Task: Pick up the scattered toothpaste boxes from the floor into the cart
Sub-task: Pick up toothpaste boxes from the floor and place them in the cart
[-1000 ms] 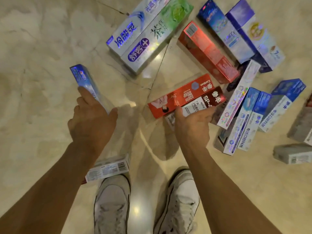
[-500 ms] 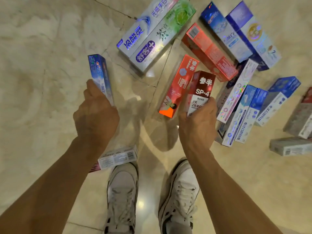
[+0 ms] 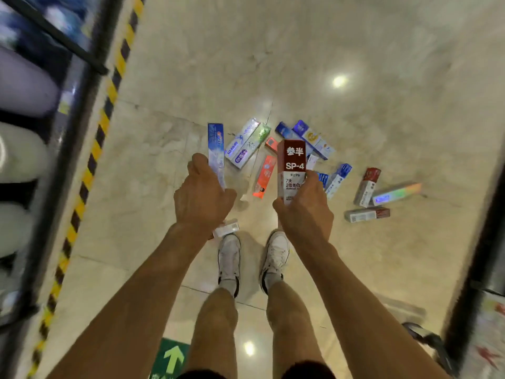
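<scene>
My left hand [image 3: 203,198] grips a blue toothpaste box [image 3: 216,154], held upright well above the floor. My right hand [image 3: 306,206] grips a dark red and white box marked SP-4 [image 3: 291,168], also upright. Several more toothpaste boxes lie scattered on the marble floor beyond my hands: a white-blue and green pair [image 3: 247,143], an orange-red one [image 3: 263,176], blue ones [image 3: 311,138], and grey-red ones [image 3: 366,214] at the right. A small white box [image 3: 226,229] lies by my left shoe. The cart is not clearly visible.
A shelf unit with a black frame [image 3: 68,110] and yellow-black floor tape [image 3: 93,157] runs along the left. Another dark shelf edge [image 3: 475,242] stands at the right, with a blurred dark object [image 3: 426,337] near its base. A green arrow sticker [image 3: 172,356] marks the floor behind my feet.
I have risen from a crouch to standing, so the floor boxes look far smaller. Both hands lifted their boxes up with me; the SP-4 box left the floor.
</scene>
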### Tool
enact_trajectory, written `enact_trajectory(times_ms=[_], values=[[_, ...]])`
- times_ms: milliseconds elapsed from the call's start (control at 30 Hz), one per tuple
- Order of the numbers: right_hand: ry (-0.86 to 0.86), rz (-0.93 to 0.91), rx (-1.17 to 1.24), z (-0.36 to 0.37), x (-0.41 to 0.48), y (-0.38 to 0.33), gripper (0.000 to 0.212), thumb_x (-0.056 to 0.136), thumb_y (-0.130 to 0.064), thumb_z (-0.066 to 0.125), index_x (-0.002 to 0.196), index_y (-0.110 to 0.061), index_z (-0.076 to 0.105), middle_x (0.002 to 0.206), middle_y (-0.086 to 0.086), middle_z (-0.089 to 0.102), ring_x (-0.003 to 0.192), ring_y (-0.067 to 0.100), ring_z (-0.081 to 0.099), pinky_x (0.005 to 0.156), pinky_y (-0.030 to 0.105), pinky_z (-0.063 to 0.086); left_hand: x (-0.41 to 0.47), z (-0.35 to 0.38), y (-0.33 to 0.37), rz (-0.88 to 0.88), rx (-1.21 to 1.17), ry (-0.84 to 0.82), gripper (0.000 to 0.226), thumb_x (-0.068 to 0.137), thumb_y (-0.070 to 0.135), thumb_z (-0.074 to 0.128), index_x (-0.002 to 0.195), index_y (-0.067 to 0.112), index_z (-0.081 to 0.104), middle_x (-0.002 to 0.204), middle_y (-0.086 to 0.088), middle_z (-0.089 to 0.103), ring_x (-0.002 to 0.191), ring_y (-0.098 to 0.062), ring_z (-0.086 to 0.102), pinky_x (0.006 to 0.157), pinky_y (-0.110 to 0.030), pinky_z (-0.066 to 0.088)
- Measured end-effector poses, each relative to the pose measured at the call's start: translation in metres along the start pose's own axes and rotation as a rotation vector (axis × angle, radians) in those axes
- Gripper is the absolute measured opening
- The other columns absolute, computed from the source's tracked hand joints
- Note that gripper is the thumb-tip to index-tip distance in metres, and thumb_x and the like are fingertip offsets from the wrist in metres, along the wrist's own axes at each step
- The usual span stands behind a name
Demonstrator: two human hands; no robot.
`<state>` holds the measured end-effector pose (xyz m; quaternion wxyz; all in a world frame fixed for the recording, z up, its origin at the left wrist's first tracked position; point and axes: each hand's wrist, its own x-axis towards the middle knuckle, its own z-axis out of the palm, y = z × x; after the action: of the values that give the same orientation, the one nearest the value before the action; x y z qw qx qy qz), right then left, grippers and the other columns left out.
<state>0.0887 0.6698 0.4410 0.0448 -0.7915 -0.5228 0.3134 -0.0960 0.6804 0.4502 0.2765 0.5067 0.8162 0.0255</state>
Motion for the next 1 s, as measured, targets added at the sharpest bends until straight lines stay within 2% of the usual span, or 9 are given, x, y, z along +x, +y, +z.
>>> enact_trajectory(times_ms=[133, 233, 300, 433, 533, 633, 733, 900, 1000], values=[[0.066, -0.09, 0.045, -0.131, -0.069, -0.047, 0.066, 0.08, -0.044, 0.071, 0.135, -0.022, 0.041, 0.118, -0.003, 0.055, 0.104, 0.024, 0.058, 0.07, 0.036, 0.042, -0.075, -0.126, 0.056, 0.072, -0.027, 0.061, 0.057, 0.073, 0.029, 0.071, 0.113, 0.015, 0.033, 0.1, 0.002, 0.042, 0.076, -0.032, 0.056, 0.063, -0.034, 0.038], [0.108, -0.15, 0.033, -0.211, -0.111, -0.064, 0.065, 0.081, -0.045, 0.071, 0.132, -0.016, 0.042, 0.116, 0.002, 0.054, 0.103, 0.028, 0.057, 0.068, 0.036, 0.042, -0.128, -0.197, 0.091, 0.17, -0.019, 0.103, 0.056, 0.076, 0.029, 0.073, 0.115, 0.013, 0.036, 0.102, -0.001, 0.045, 0.08, -0.033, 0.061, 0.062, -0.033, 0.041], [0.143, -0.164, 0.015, -0.255, -0.134, -0.071, 0.068, 0.079, -0.047, 0.072, 0.13, -0.015, 0.042, 0.115, 0.004, 0.055, 0.101, 0.03, 0.058, 0.069, 0.039, 0.048, -0.161, -0.232, 0.111, 0.23, 0.013, 0.111, 0.056, 0.077, 0.031, 0.074, 0.114, 0.014, 0.035, 0.106, -0.004, 0.049, 0.082, -0.034, 0.062, 0.063, -0.034, 0.042], [0.214, -0.109, -0.019, -0.325, -0.182, -0.07, 0.069, 0.078, -0.051, 0.074, 0.129, -0.016, 0.043, 0.116, 0.004, 0.055, 0.101, 0.028, 0.06, 0.071, 0.038, 0.049, -0.208, -0.282, 0.147, 0.339, 0.01, 0.053, 0.056, 0.08, 0.037, 0.074, 0.112, 0.017, 0.033, 0.111, -0.006, 0.05, 0.09, -0.037, 0.062, 0.067, -0.035, 0.041], [0.297, -0.018, 0.0, -0.363, -0.213, -0.062, 0.065, 0.078, -0.051, 0.071, 0.126, -0.018, 0.041, 0.115, 0.002, 0.055, 0.101, 0.027, 0.06, 0.071, 0.038, 0.049, -0.224, -0.314, 0.181, 0.469, 0.034, 0.052, 0.058, 0.08, 0.04, 0.072, 0.115, 0.015, 0.033, 0.113, -0.006, 0.048, 0.088, -0.036, 0.062, 0.068, -0.037, 0.045], [0.37, 0.122, 0.064, -0.396, -0.242, -0.052, 0.066, 0.076, -0.049, 0.072, 0.125, -0.019, 0.04, 0.117, 0.002, 0.056, 0.103, 0.027, 0.061, 0.08, 0.042, 0.054, -0.24, -0.338, 0.216, 0.661, 0.108, 0.044, 0.057, 0.079, 0.041, 0.07, 0.113, 0.016, 0.032, 0.112, -0.005, 0.047, 0.083, -0.034, 0.061, 0.065, -0.036, 0.043], [0.478, 0.24, 0.116, -0.419, -0.279, -0.035, 0.071, 0.076, -0.051, 0.074, 0.128, -0.017, 0.04, 0.12, 0.004, 0.056, 0.105, 0.028, 0.061, 0.081, 0.04, 0.052, -0.27, -0.344, 0.243, 0.835, 0.151, -0.007, 0.057, 0.079, 0.043, 0.069, 0.114, 0.017, 0.032, 0.108, -0.004, 0.047, 0.081, -0.031, 0.059, 0.066, -0.035, 0.043], [0.602, 0.475, 0.166, -0.434, -0.362, 0.019, 0.07, 0.076, -0.055, 0.075, 0.125, -0.016, 0.042, 0.119, 0.007, 0.057, 0.106, 0.03, 0.061, 0.079, 0.04, 0.05, -0.344, -0.321, 0.279, 1.086, 0.223, -0.134, 0.055, 0.077, 0.046, 0.07, 0.107, 0.02, 0.031, 0.102, -0.003, 0.046, 0.082, -0.031, 0.057, 0.07, -0.038, 0.048], [0.669, 0.603, 0.195, -0.435, -0.422, 0.061, 0.07, 0.077, -0.057, 0.075, 0.123, -0.016, 0.042, 0.118, 0.008, 0.056, 0.104, 0.031, 0.061, 0.072, 0.038, 0.045, -0.405, -0.296, 0.293, 1.228, 0.246, -0.219, 0.056, 0.077, 0.045, 0.07, 0.108, 0.021, 0.03, 0.103, -0.003, 0.046, 0.079, -0.028, 0.051, 0.069, -0.036, 0.044]])
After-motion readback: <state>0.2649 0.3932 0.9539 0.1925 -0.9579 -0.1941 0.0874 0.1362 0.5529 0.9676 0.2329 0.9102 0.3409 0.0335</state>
